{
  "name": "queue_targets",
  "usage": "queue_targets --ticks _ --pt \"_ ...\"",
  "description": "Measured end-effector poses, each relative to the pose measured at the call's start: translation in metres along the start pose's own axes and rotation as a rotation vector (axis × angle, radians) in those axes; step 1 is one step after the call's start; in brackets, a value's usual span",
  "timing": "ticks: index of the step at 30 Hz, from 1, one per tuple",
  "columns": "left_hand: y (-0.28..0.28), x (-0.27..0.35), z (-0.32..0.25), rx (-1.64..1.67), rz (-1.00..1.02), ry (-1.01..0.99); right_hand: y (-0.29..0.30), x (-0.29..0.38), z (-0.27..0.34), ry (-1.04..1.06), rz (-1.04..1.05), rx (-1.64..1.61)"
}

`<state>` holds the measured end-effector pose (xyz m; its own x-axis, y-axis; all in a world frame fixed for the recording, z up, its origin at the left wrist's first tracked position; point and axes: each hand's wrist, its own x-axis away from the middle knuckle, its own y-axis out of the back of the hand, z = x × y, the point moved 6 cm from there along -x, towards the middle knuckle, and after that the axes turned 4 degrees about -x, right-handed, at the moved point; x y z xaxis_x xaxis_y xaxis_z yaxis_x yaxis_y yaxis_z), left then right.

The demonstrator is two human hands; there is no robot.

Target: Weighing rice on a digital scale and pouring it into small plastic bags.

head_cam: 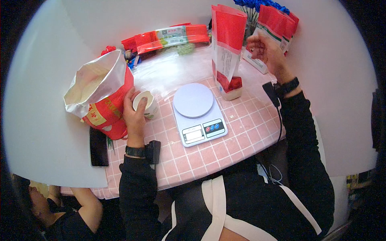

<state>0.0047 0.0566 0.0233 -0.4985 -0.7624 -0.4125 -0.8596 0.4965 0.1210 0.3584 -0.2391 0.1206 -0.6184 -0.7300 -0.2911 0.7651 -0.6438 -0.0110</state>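
My left hand (135, 116) is around a paper cup (151, 110) with a printed pattern, its thumb over the rim. Beside it leans a large red bag (117, 113) with a silvery inner lining, its mouth wide and pale grainy contents inside. A white kitchen scale (200, 123) with a round, bare platform stands between my hands. Behind the scale a tall red and white packaging bag (229, 48) stands upright. My right hand (264, 49) is raised with bent fingers in front of more red and white bags (274, 27); whether it touches them I cannot tell.
Flat red packages in clear plastic (173, 37) lie at the back. Blue artificial flowers (261, 4) stand at back right. A smartphone (99, 147) lies left of the red bag. Black devices are strapped to my wrists, one cabled. Another person's arm (87, 205) shows at lower left.
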Motion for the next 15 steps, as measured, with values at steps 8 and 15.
queue_targets --ticks 8,15 --pt "-0.005 0.003 -0.001 -0.044 0.014 0.06 -0.016 -0.062 0.058 0.46 0.125 0.301" --pt "0.0 0.002 0.004 -0.088 0.003 0.046 -0.128 -0.028 0.144 0.49 0.692 1.445"
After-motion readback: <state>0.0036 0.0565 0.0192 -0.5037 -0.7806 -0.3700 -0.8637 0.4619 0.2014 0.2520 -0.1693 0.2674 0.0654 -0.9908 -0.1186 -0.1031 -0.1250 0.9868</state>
